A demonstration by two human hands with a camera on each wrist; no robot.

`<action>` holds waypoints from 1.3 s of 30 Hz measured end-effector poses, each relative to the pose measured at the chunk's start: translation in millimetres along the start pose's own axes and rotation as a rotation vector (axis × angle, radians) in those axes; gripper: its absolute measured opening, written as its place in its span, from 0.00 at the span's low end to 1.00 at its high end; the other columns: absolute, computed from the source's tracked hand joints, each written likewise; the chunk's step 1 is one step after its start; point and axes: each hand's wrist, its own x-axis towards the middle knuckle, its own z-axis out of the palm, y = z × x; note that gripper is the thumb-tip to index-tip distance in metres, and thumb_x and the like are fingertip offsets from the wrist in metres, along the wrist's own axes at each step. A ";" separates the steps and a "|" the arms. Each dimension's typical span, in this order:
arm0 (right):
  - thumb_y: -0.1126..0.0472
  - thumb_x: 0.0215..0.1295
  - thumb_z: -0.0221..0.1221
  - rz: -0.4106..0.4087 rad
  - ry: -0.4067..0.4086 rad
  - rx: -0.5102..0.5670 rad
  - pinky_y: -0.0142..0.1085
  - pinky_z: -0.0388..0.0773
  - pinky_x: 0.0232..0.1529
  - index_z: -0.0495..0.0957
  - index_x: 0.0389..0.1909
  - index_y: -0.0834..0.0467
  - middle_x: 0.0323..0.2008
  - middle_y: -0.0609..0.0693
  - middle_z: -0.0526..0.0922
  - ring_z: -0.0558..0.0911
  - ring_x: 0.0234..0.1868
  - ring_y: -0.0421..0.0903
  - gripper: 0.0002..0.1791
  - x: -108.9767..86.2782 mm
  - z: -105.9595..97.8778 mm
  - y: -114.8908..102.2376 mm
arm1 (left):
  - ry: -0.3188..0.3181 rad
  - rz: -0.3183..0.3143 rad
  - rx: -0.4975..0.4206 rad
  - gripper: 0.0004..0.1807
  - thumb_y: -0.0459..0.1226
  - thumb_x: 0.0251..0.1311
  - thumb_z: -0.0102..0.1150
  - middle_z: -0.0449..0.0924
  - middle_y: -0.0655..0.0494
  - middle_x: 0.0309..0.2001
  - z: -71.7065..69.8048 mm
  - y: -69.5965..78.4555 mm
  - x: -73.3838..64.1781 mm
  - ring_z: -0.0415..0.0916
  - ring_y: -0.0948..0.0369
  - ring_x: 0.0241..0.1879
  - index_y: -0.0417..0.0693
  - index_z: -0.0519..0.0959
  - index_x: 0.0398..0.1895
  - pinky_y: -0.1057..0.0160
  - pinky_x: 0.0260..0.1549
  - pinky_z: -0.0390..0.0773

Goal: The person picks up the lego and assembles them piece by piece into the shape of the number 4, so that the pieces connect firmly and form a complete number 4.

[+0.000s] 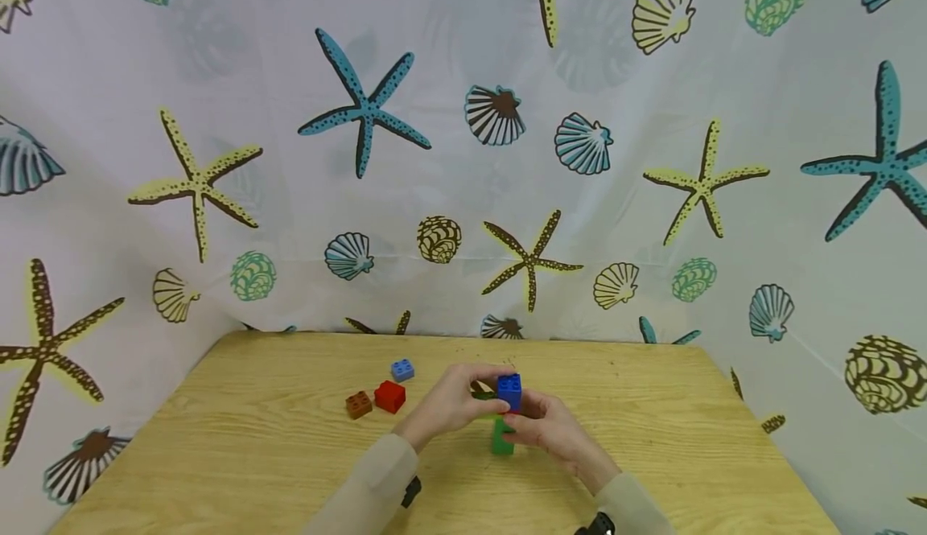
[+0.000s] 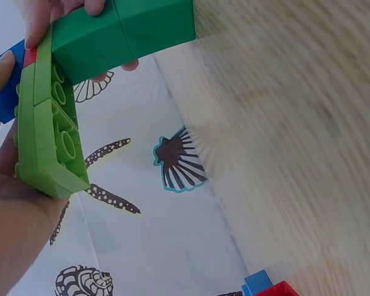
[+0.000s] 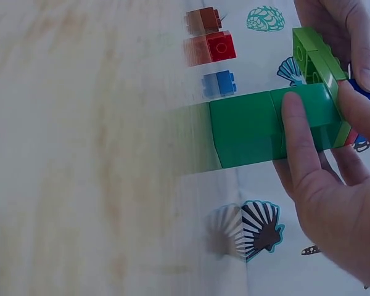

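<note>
With right hand (image 1: 549,432), over wooden table (image 1: 253,438), curled nearly closed round upright green bricks (image 3: 246,129) and left hand (image 1: 458,398) likewise curled along light-green bricks (image 2: 36,145), pinching blue brick (image 1: 509,393) on top, holds these right of loose red brick (image 1: 389,397), brown brick (image 1: 359,405) and pale-blue brick (image 1: 402,370).

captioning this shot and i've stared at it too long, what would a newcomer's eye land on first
Probably the cloth behind the table, with its big starfish and shells. Next, near the table's middle, the left hand and right hand hold a stack of blocks, dark blue on top and green at the bottom. A red block, brown block and lighter blue block lie left of the hands.
</note>
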 end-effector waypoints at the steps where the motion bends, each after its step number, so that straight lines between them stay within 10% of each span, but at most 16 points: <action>1: 0.60 0.69 0.60 0.001 0.002 0.005 0.47 0.78 0.57 0.61 0.72 0.64 0.63 0.62 0.72 0.78 0.59 0.52 0.33 -0.2 -0.1 -0.2 | 0.002 0.004 0.005 0.26 0.38 0.58 0.68 0.84 0.59 0.50 0.2 0.1 -0.1 0.78 0.64 0.44 0.55 0.78 0.62 0.66 0.43 0.79; 17: 0.59 0.68 0.61 0.008 0.003 0.044 0.48 0.78 0.57 0.59 0.72 0.62 0.59 0.61 0.73 0.80 0.54 0.48 0.35 0.1 -3.5 -2.2 | -0.041 -0.041 -0.052 0.29 0.41 0.58 0.69 0.83 0.58 0.52 -5.9 -0.9 -2.0 0.79 0.59 0.51 0.59 0.75 0.65 0.56 0.50 0.78; 39: 0.47 0.68 0.60 0.009 0.070 -0.056 0.46 0.82 0.50 0.63 0.71 0.59 0.62 0.62 0.73 0.79 0.56 0.49 0.36 1.8 -0.4 -1.1 | 0.143 -0.150 -0.090 0.19 0.56 0.68 0.52 0.84 0.59 0.49 -35.4 -22.9 -23.9 0.80 0.59 0.48 0.62 0.82 0.54 0.52 0.50 0.79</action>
